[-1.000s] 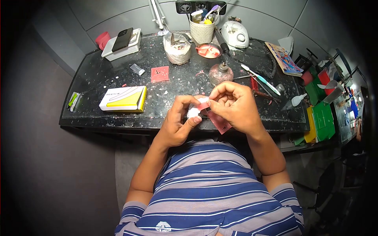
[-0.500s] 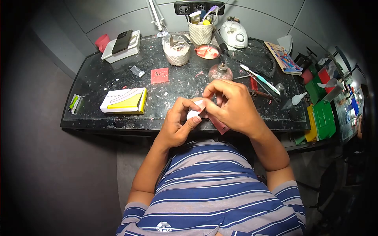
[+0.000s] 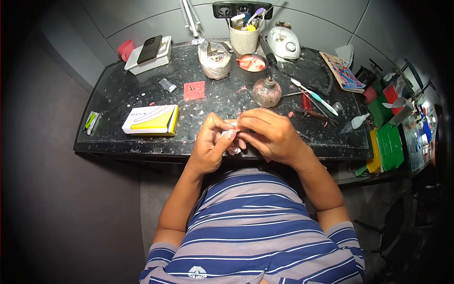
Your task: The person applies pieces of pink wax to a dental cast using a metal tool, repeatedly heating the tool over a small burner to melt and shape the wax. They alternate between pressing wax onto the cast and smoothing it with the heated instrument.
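Just over the front edge of the bench, my left hand is closed around a small white plaster piece, mostly covered by the fingers. It looks like a dental cast, though its shape is hard to make out. My right hand meets it from the other side, thumb and fingers pinched against the piece. A thin pink wax sheet is in the right hand, with only a small corner showing below the palm. Behind the hands stands a round glass spirit burner.
A yellow-and-white box and a pink wax square lie to the left. A bag of white material and a dish of pink wax sit farther back. On the right are a toothbrush and a red-handled tool.
My right hand has lowered and come closer to the left, its fingers now pressed on the white piece. The pink sheet, which hung in plain view, is mostly hidden. The camera view shifted slightly.
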Demonstrator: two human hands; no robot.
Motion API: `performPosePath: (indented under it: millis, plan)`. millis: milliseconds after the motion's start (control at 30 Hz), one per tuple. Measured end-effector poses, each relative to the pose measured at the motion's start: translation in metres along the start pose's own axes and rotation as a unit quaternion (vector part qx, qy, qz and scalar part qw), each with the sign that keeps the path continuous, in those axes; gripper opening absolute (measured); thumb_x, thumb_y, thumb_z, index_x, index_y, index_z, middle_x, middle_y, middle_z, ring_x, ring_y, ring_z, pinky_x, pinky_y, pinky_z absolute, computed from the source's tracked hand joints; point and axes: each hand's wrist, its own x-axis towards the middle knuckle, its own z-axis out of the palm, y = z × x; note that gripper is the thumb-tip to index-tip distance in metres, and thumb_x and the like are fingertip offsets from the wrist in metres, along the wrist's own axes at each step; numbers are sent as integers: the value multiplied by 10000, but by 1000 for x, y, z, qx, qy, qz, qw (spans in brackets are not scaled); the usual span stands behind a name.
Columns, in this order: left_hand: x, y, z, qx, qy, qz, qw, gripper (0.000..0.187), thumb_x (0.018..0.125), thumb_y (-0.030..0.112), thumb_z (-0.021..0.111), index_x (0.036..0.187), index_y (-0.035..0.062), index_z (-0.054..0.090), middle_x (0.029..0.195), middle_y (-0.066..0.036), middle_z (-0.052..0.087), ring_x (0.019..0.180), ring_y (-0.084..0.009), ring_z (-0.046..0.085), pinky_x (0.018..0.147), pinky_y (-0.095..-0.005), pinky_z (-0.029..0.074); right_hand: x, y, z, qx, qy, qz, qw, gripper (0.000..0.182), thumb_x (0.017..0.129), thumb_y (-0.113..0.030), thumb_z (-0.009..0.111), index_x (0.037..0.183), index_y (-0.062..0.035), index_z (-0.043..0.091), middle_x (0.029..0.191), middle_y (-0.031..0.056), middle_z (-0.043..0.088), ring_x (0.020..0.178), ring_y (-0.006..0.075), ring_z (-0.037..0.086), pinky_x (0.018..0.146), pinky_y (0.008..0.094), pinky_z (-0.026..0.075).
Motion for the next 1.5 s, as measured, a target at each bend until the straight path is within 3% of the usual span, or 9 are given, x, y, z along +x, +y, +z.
performPosePath:
  millis: [300,367,500,533,600,733,1067,1233,1500]
  plan:
    - [6,-3,-5,-65,-17,14,998,149,1049,154,511,1107,43,430,1135,-204,642,813,-174,692,605,-235,569,4,-7,3,-27,28,-38,999,212,798,17,711,992,34,627,981,152,639,871,319,663,752,396,549]
    - [9,7,3,-8,13,-11,1000,159,1033,136,536,1119,37,446,1138,-196,644,809,-180,693,619,-245,570,4,-5,2,-27,28,-36,999,198,809,13,706,988,39,626,980,158,637,870,320,660,754,398,548]
    - [5,1,11,248,48,47,966,251,943,-13,639,1173,1,540,1067,-106,668,811,-95,638,636,-235,541,1,-3,-4,-34,9,11,999,162,848,-12,686,989,42,629,975,164,638,874,324,656,759,396,547]
    - [5,1,14,248,46,47,967,251,943,-13,639,1173,1,540,1067,-106,668,811,-95,638,636,-235,541,-1,-3,-6,-32,8,16,999,157,858,-21,682,991,44,630,973,166,638,877,325,656,759,396,547]
    - [6,-1,22,221,96,57,969,167,936,-5,646,1100,-22,620,903,-61,690,738,-81,653,622,-228,530,-6,-4,-6,-38,6,27,999,159,857,-25,684,992,41,632,975,164,639,881,326,656,761,398,548]
    - [7,0,16,193,71,27,978,159,946,-12,647,1101,-44,640,923,-84,697,746,-91,644,629,-231,534,-12,-7,-10,-28,-21,73,997,181,859,-46,692,1018,18,636,995,161,644,901,331,657,769,403,551]
    - [4,2,16,174,81,24,981,163,914,-31,681,1072,-65,668,893,-95,707,750,-111,657,627,-242,531,-18,3,-5,-25,-20,59,998,288,812,-91,740,1067,-12,632,1010,128,667,902,336,675,755,393,560]
    - [4,4,14,121,91,28,988,185,904,-17,702,1080,-64,672,900,-106,715,736,-111,655,634,-241,530,-19,4,-4,-68,25,-38,997,321,783,-98,759,1062,4,638,1027,135,681,889,309,696,732,371,568]
    - [9,9,17,98,67,-17,993,178,935,17,671,1097,-57,672,885,-98,720,729,-112,674,630,-233,525,-20,3,-10,-103,-3,-43,994,365,784,-118,775,1110,-5,653,1052,126,692,909,275,705,746,356,575]
